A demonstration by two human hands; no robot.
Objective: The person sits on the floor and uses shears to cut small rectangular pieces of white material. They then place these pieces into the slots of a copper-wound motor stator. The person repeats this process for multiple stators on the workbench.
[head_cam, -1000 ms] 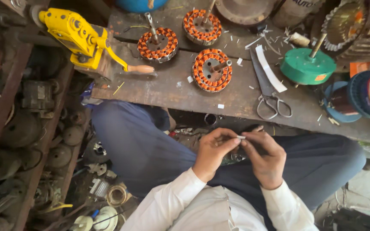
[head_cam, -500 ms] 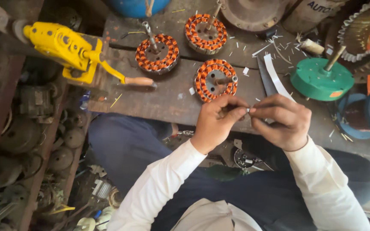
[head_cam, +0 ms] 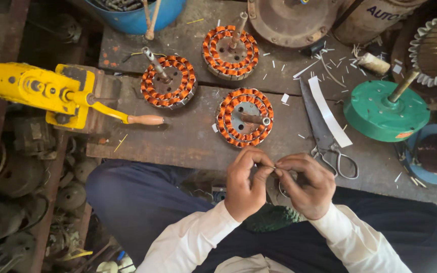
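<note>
A thin wire end (head_cam: pixel 275 167), too fine to identify further, is pinched between the fingertips of the left hand (head_cam: pixel 246 183) and right hand (head_cam: pixel 304 184) over the near edge of the desk (head_cam: pixel 188 141). Just beyond, three wound stators (head_cam: pixel 244 117) stand finished-looking; scissors (head_cam: pixel 330 146) lie alongside. Remaining work cannot be judged.

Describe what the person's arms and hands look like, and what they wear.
Both hands are bare: left hand, right hand. No gloves, and no rings or watch that I can see. Each arm is covered by a long white sleeve with a loose, creased cuff ending at the wrist. The sleeves look plain, with no pattern or marking visible.
</note>
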